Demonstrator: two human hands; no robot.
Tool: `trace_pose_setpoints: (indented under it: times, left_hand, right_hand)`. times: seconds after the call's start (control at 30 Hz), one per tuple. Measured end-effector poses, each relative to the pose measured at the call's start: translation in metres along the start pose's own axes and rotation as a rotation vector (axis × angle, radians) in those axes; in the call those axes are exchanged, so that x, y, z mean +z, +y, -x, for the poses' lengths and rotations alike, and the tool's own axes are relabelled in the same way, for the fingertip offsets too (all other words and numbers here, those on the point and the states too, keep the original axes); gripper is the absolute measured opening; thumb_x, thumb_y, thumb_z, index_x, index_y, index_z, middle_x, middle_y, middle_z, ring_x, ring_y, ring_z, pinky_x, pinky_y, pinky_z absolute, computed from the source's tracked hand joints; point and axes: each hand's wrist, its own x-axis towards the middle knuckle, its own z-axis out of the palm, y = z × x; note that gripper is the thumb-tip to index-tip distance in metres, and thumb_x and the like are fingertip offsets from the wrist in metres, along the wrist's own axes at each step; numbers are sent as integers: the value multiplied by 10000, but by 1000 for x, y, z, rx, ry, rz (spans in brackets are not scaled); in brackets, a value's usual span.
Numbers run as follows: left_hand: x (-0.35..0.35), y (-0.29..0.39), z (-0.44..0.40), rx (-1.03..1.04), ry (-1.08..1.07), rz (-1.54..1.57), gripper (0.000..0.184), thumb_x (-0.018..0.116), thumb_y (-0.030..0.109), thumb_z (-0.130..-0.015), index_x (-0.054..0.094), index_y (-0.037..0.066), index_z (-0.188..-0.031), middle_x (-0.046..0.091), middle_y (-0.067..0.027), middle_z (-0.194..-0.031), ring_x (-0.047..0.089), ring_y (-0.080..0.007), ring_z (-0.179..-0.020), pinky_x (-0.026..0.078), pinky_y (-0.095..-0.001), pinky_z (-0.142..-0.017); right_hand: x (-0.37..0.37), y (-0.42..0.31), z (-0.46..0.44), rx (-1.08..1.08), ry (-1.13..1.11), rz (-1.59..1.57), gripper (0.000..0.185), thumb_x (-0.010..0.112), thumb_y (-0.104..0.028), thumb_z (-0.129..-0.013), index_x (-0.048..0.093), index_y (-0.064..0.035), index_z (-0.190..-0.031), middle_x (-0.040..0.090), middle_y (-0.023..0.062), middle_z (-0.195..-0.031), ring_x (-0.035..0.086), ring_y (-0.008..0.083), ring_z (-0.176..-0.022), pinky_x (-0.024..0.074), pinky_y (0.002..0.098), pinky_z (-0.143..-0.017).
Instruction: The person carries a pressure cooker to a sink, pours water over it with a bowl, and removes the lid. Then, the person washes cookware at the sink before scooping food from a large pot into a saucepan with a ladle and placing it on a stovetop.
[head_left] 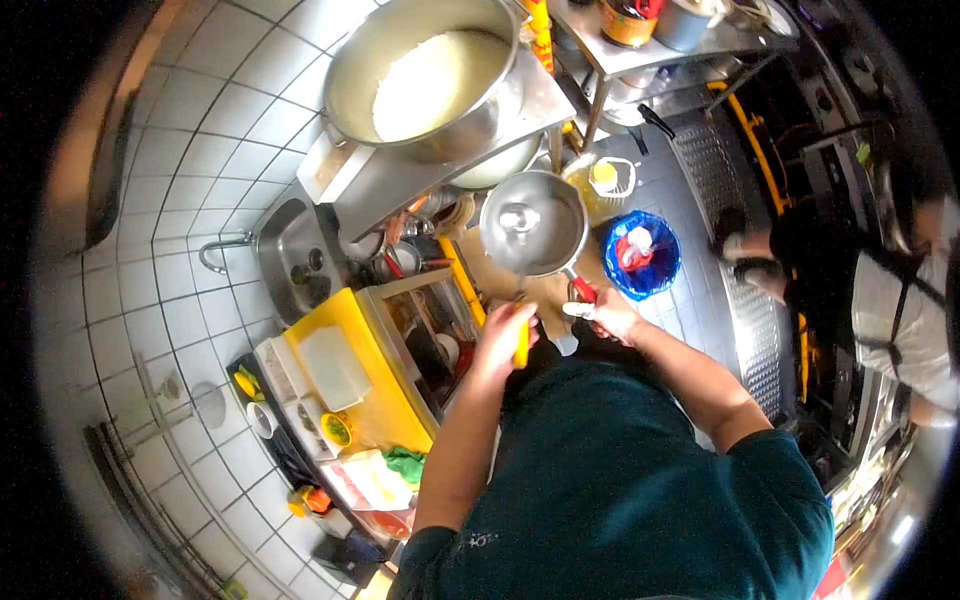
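My left hand [505, 338] is closed on a yellow handle [521, 345], held in front of my body; what the handle belongs to is hard to make out. My right hand [612, 316] grips the red handle of a metal pan [535, 222], with something small and white at the fingers. The round pan is held out ahead of both hands, its shiny inside facing up. A brown surface, partly hidden, shows beneath the pan.
A large pot [425, 80] with pale contents stands on a metal shelf. A blue-lined bin [642, 255] and a clear jug [603, 188] are right of the pan. At left are a sink [297, 255] and yellow counter [375, 385]. Another person [905, 310] stands at far right.
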Motion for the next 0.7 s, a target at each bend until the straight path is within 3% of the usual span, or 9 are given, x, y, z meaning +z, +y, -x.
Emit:
trace_pose_setpoints:
  times: [0.17,0.23,0.3,0.43,0.47,0.53,0.57,0.63,0.7]
  left_hand:
    - [52,-43,-63,-8,-204,-279,286,669,327,-996,655,44,-1037,645,-11,-868,618,-109,-715,535,-274,-600]
    - [54,-39,-73,-31,-171,-451,432,630,384,-1011,615,-7,-1193,675,-106,-1077,675,-183,-916,576,-303,-725]
    - [20,-50,-116,262,17,-916,528,617,369,-1008,547,-48,-1325,637,-220,-1235,647,-314,-1094,536,-414,-959]
    - [-45,24,-196,459,247,-1341,656,639,205,-961,370,-126,-1461,387,-335,-1516,390,-438,-1429,324,-475,-1196]
    - [-74,26,-231,698,405,-1537,623,619,137,-952,370,-119,-1462,393,-337,-1497,404,-452,-1405,334,-484,-1197]
    - [-96,65,-270,636,440,-1699,589,578,69,-946,368,-112,-1466,378,-332,-1509,386,-432,-1423,308,-493,-1215]
    - [-110,79,-297,858,529,-1939,591,577,84,-948,370,-117,-1463,390,-307,-1517,398,-411,-1423,337,-488,-1200]
    - [-125,104,-335,518,565,-1915,567,625,50,-914,433,-69,-1434,507,-271,-1448,509,-405,-1341,419,-509,-1118]
    - [-134,114,-355,493,557,-2057,465,603,75,-937,501,-32,-1378,580,-276,-1360,583,-409,-1255,458,-520,-1060]
  right_hand:
    - [-27,54,-3,-23,139,-184,384,831,-284,-857,553,-91,-1038,512,-22,-597,434,91,-390,343,259,-355]
    - [-39,61,-4,-33,200,-238,318,823,-241,-864,570,-104,-998,526,-39,-626,426,69,-397,327,238,-357]
    - [-54,67,-5,-32,171,-315,325,837,-237,-854,572,-113,-996,526,-53,-632,421,56,-405,323,231,-362]
    - [-78,105,-30,16,196,-302,344,850,-258,-845,565,-124,-983,517,-62,-644,416,53,-433,331,222,-394]
    - [-83,99,-28,74,195,-271,345,849,-260,-846,560,-123,-977,516,-59,-654,420,54,-445,336,223,-407]
    - [-85,117,-40,77,186,-313,332,835,-264,-856,548,-138,-965,495,-67,-649,409,44,-433,319,211,-387]
    - [-85,127,-45,73,174,-344,320,823,-274,-863,542,-152,-956,484,-76,-639,404,36,-421,312,199,-373]
    - [-82,134,-54,113,187,-344,321,831,-264,-855,555,-145,-969,504,-73,-653,417,35,-430,312,201,-374]
    - [-78,142,-61,135,185,-358,322,836,-258,-852,561,-143,-975,518,-69,-665,423,36,-433,314,201,-377]
